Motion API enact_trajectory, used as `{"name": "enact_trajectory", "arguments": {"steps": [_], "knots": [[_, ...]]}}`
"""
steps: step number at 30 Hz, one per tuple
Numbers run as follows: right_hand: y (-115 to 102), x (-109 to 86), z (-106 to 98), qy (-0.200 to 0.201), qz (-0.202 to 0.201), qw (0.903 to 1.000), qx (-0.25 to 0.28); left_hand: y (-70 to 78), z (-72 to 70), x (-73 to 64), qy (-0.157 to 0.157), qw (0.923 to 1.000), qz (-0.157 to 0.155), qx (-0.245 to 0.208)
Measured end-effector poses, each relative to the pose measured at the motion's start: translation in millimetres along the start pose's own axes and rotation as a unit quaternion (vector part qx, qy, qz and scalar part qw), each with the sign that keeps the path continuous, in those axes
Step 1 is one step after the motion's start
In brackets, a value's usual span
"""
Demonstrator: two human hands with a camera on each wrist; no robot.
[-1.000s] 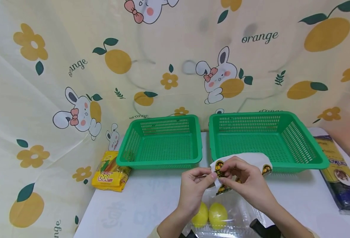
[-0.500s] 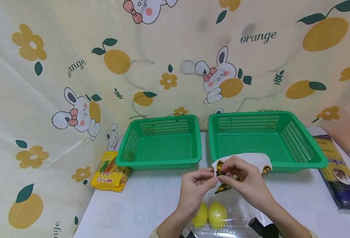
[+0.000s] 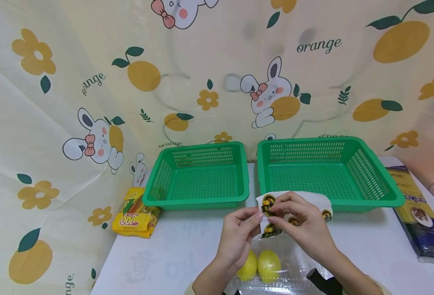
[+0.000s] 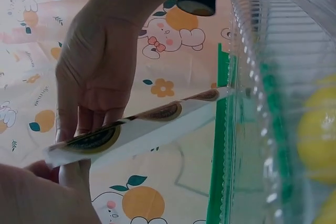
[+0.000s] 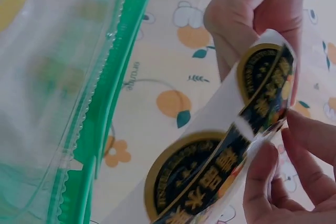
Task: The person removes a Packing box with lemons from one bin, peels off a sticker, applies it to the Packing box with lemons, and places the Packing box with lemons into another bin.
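A white sheet of round fruit stickers (image 3: 314, 200), black and gold, hangs between my hands. My left hand (image 3: 235, 235) holds its left edge between thumb and fingers. With thumb and forefinger my right hand (image 3: 307, 223) pinches at a sticker near that same edge; the right wrist view shows these labels (image 5: 191, 169) large, with the sheet bent at the fingertips. Below the hands lies a clear plastic box (image 3: 294, 282), with yellow round fruits (image 3: 269, 265) in its left part. The hands partly cover the sheet and the box.
Two green baskets, one on the left (image 3: 196, 203) and one on the right (image 3: 368, 203), stand at the back. A yellow snack packet (image 3: 136, 221) lies on the left of the white table (image 3: 172, 254), a blue and gold packet (image 3: 421, 221) on the right. A patterned cloth (image 3: 202, 61) hangs behind.
The sheet's left edge has shifted a little left and now shows more of its stickers. My left hand has moved slightly, its fingertips a bit apart from the right hand's.
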State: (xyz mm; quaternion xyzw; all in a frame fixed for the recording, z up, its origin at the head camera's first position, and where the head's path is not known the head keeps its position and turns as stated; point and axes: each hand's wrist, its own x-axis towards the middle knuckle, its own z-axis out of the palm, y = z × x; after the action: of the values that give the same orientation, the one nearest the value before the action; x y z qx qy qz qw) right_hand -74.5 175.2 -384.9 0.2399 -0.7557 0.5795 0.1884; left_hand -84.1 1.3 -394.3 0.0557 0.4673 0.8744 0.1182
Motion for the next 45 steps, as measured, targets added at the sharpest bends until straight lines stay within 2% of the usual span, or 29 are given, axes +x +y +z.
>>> {"name": "enact_trajectory", "arguments": {"steps": [7, 15, 22, 26, 37, 45], "knots": [[1, -1.4, 4, 0.026, -0.04, 0.9977, -0.049, 1.0, 1.0, -1.3, 0.018, 0.9997, -0.003, -0.017], [0, -3.0, 2, 0.028, -0.024, 0.9985, -0.041, 1.3, 1.4, -1.7, 0.022, 0.9994, -0.015, -0.02], [6, -1.8, 2, 0.031, -0.069, 0.9967, -0.03, 1.6, 1.7, -2.4, 0.032, 0.9993, -0.013, -0.016], [8, -1.7, 1, 0.026, -0.069, 0.997, -0.022, 1.6, 1.8, -2.8, 0.037, 0.9992, -0.011, -0.008], [13, -1.7, 0, 0.02, -0.101, 0.9947, -0.006, -2.2, -0.4, -2.7, 0.029, 0.9985, 0.032, 0.034], [13, -4.0, 0, 0.004, -0.082, 0.9966, -0.011, -3.3, -0.9, -3.2, 0.027, 0.9969, 0.059, 0.045]]}}
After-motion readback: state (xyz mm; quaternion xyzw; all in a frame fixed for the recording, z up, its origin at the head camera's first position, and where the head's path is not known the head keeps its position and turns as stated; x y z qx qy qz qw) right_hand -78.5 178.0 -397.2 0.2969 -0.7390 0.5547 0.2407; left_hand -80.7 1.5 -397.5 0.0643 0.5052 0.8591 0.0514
